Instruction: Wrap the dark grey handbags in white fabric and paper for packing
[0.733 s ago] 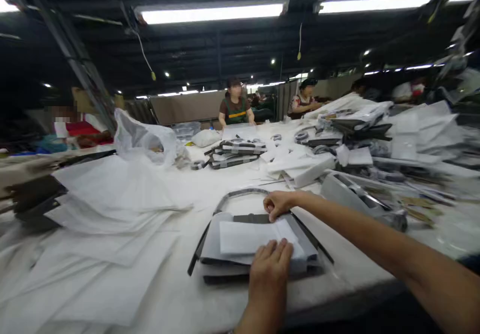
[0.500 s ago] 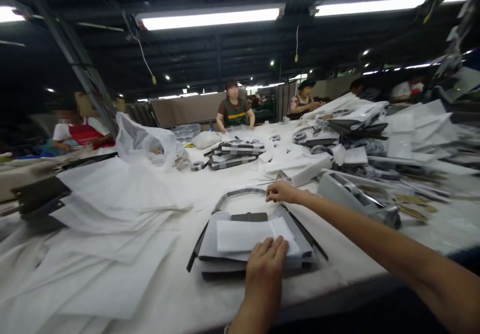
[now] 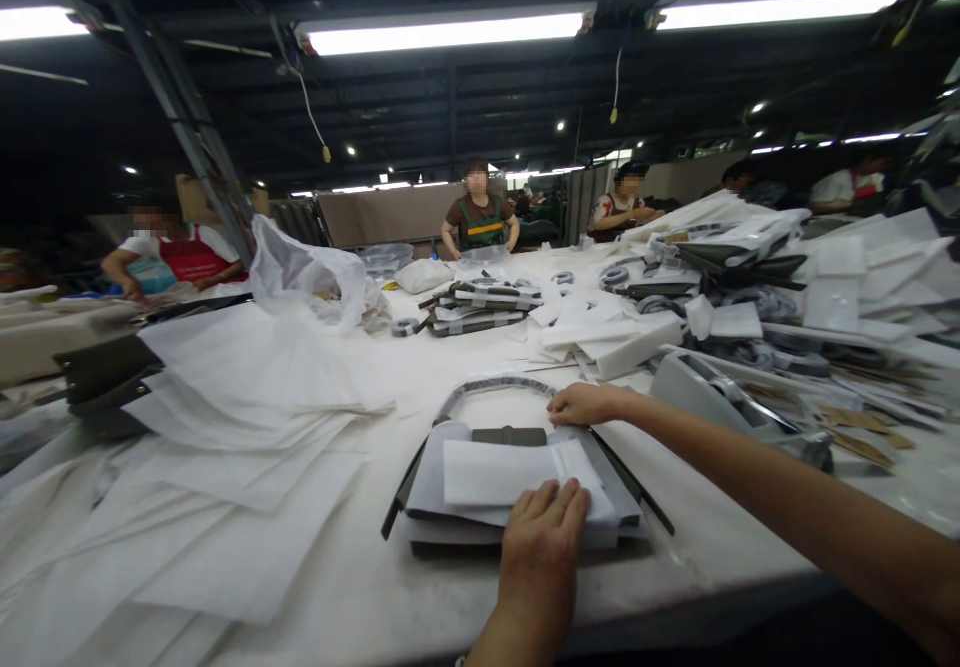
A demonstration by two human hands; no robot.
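Left hand [image 3: 541,547] lies open on the white sheet [image 3: 487,472] atop the bag [image 3: 508,437], apparently keeping it flat; right hand [image 3: 581,404] curls at the handle [image 3: 502,383], grip unclear

1. There's one camera here, worn on the head, peering from just above the near edge of the white-covered table [image 3: 420,602].
2. It faces forward and down, yet wide enough to catch the ceiling lights [image 3: 446,32] up top.
3. Closest to it, low in the view, are the left hand [image 3: 538,552] and, a bit farther out, the right hand [image 3: 583,404].
4. Well beyond, across the table, it takes in the seated-height people [image 3: 481,222].
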